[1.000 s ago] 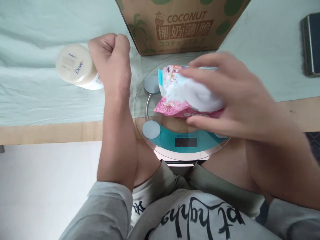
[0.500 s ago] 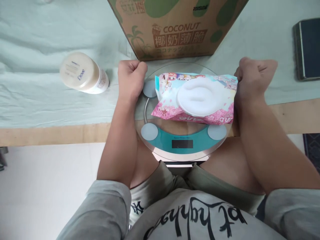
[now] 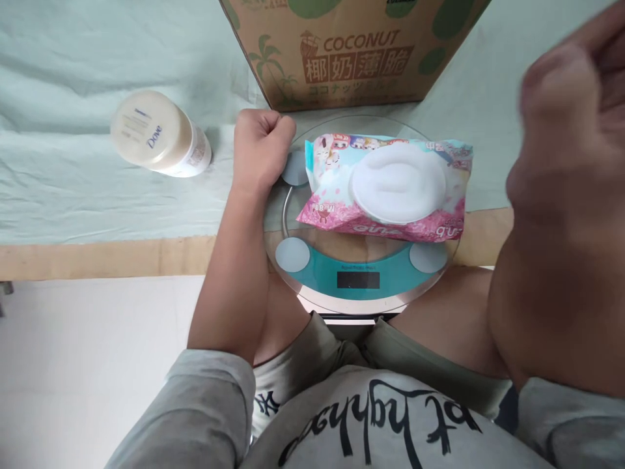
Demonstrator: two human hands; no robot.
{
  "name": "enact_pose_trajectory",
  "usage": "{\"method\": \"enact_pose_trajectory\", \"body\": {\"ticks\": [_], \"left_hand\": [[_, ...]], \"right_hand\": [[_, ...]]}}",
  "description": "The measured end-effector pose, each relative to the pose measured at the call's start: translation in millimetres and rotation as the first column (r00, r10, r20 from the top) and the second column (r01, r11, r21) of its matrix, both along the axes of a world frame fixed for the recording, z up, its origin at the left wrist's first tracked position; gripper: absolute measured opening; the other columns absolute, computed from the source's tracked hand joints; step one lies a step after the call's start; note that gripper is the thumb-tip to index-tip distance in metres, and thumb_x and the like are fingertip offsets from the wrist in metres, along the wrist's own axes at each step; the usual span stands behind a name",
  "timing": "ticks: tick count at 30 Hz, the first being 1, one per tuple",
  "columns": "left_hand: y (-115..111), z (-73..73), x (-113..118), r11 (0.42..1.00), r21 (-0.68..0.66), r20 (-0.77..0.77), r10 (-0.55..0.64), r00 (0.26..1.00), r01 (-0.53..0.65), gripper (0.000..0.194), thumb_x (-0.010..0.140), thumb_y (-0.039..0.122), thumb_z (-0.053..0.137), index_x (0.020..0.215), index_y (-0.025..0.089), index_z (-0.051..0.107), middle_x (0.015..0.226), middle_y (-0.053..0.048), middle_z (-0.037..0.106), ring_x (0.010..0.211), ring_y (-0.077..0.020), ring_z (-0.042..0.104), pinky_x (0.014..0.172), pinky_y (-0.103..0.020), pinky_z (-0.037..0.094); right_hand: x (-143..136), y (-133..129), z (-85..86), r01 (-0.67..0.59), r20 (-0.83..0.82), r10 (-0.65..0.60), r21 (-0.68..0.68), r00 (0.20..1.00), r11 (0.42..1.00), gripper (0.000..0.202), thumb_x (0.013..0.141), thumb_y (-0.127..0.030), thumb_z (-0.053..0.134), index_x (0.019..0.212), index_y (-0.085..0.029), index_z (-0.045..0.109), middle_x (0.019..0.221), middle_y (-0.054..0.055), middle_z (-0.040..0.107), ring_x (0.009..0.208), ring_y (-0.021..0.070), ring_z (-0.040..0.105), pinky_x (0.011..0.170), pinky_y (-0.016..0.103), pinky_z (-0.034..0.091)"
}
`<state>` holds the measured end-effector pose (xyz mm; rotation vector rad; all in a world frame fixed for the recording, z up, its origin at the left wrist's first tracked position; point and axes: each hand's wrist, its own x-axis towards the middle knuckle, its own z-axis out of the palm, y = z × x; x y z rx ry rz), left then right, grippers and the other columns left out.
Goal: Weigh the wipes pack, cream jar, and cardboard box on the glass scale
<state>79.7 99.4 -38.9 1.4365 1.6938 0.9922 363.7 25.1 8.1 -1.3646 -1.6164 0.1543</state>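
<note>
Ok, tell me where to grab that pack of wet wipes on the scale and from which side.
Probably best to take the wet wipes pack across its short width, from above, fingers on the far and near long edges. It lies flat on the glass scale, lid up, so the soft sides give room to pinch. The right hand is raised nearby and blurred; the left hand rests fisted beside it.

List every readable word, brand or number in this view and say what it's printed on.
"COCONUT" and "椰奶薄脆": cardboard box; the line beneath is too blurred.
"Dove": lid of the cream jar; its smaller lines are unreadable.
Wet wipes pack: print upside down, not legible.
Glass scale: display blank.
Sweatshirt: lettering upside down, unclear.
</note>
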Motion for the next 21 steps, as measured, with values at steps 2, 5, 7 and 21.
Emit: {"method": "enact_pose_trajectory", "body": {"ticks": [2, 5, 7, 21], "left_hand": [[1.0, 1.3, 3.4, 0.999, -0.021, -0.032, 0.027, 0.999, -0.027, 0.066, 0.097, -0.005, 0.06, 0.053, 0.023, 0.021, 0.071, -0.002, 0.011, 0.076, -0.0177, 0.014, 0.078, -0.039, 0.015], [2.0, 1.9, 6.1, 0.996, -0.065, -0.062, 0.062, 0.996, -0.066, 0.068, 0.095, -0.013, 0.058, 0.052, 0.023, 0.02, 0.073, -0.003, 0.01, 0.077, -0.0172, 0.014, 0.079, -0.037, 0.014], [1.0, 1.5, 6.1, 0.995, -0.068, -0.047, 0.064, 0.997, -0.067, 0.068, 0.096, -0.013, 0.059, 0.053, 0.023, 0.021, 0.075, -0.003, 0.01, 0.079, -0.0171, 0.014, 0.08, -0.037, 0.014], [5.5, -2.0, 7.9, 0.996, -0.006, 0.101, 0.087, 0.991, -0.087, 0.072, 0.094, -0.015, 0.063, 0.048, 0.023, 0.021, 0.069, -0.002, 0.011, 0.077, -0.0158, 0.009, 0.08, -0.039, 0.008]], "right_hand": [[-19.9, -19.2, 21.2, -0.244, 0.33, 0.265, -0.106, 0.906, 0.964, 0.059, 0.12, -0.064, 0.045, 0.141, -0.018, 0.076, 0.137, 0.012, 0.072, 0.135, 0.0234, 0.07, 0.116, 0.041, 0.054], [-42.6, -34.9, 26.8, -0.283, 0.51, 0.355, -0.217, 0.783, 0.934, 0.07, 0.124, -0.066, 0.029, 0.172, -0.025, 0.061, 0.174, 0.009, 0.055, 0.167, 0.0333, 0.057, 0.14, 0.059, 0.049], [-47.8, -34.6, 18.0, -0.235, 0.544, 0.379, -0.316, 0.749, 0.919, 0.074, 0.122, -0.072, 0.028, 0.177, -0.031, 0.057, 0.18, 0.008, 0.049, 0.167, 0.0385, 0.055, 0.136, 0.065, 0.051], [-49.3, -23.0, 6.0, -0.146, 0.468, 0.481, -0.587, 0.741, 0.796, 0.083, 0.111, -0.081, 0.043, 0.184, -0.043, 0.043, 0.176, 0.009, 0.051, 0.156, 0.0428, 0.057, 0.125, 0.07, 0.051]]}}
